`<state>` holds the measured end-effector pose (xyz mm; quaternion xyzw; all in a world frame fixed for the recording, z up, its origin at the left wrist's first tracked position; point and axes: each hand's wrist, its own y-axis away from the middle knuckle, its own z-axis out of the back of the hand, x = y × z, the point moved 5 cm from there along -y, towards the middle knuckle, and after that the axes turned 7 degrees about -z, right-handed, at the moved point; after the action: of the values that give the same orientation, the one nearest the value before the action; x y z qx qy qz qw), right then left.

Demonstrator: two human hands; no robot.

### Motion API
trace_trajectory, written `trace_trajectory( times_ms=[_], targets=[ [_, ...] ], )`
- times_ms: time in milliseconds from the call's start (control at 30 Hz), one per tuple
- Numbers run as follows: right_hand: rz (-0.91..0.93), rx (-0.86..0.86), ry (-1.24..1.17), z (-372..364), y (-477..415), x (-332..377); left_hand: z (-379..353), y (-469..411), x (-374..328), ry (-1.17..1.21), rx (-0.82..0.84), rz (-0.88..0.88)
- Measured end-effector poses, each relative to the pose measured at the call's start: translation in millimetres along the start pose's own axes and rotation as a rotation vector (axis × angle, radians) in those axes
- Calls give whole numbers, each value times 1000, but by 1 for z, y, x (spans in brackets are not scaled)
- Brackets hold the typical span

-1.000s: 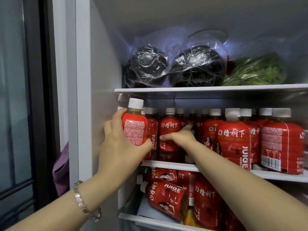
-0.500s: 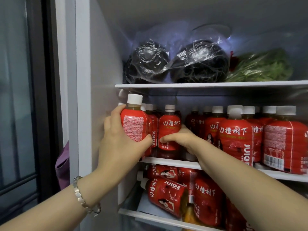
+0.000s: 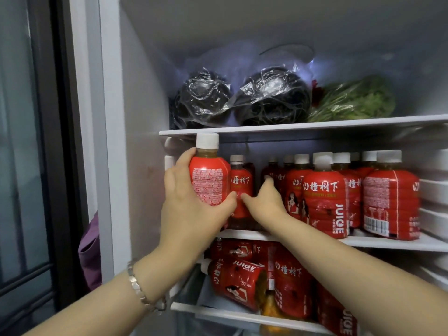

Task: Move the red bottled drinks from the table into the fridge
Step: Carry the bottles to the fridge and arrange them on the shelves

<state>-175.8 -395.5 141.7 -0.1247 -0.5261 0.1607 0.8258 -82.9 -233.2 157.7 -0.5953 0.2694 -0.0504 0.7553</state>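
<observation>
My left hand (image 3: pixel 191 214) grips a red bottled drink (image 3: pixel 209 180) with a white cap, upright at the left end of the fridge's middle shelf (image 3: pixel 388 242), its cap close under the shelf above. Just to its right, my right hand (image 3: pixel 264 202) is wrapped around a second red bottle (image 3: pixel 241 185) that stands deeper on the same shelf. Several more red bottles (image 3: pixel 324 202) fill the shelf to the right. More of them lie and stand in the compartment below (image 3: pixel 242 280).
The top shelf (image 3: pixel 315 126) carries two dark bundles in clear plastic bags (image 3: pixel 242 100) and bagged green vegetables (image 3: pixel 356 103). The fridge's white side wall (image 3: pixel 143 154) is close on the left. A purple cloth (image 3: pixel 91 253) hangs outside, beside a dark glass door (image 3: pixel 26 166).
My left hand has lifted its bottle slightly, so the cap is nearer the upper shelf. My right hand has pushed its bottle farther back between the other bottles.
</observation>
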Motion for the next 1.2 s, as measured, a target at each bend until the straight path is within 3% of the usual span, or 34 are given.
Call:
trace_trajectory(
  times_ms=[200,300,500,600,867,1067,1133,1200],
  targets=[
    [659,-339,143,66,48,22,-46,-7,-4,22,88,22],
    [822,-451,332,77,56,16,-64,-3,9,-87,190,-18],
    [597,-565,454,101,49,-11,-77,-6,17,-636,183,-316],
    [577,-541,480,101,48,-20,-84,1,19,-676,242,-491],
    [337,-418,196,106,46,-30,-81,-2,25,-778,325,-529],
    [259,-435,35,109,46,-24,-72,-1,17,-625,386,-480],
    [249,-411,-63,108,51,-20,-64,4,12,-398,415,-468],
    [247,-388,-200,102,61,-12,-63,10,6,-52,554,-301]
  ],
)
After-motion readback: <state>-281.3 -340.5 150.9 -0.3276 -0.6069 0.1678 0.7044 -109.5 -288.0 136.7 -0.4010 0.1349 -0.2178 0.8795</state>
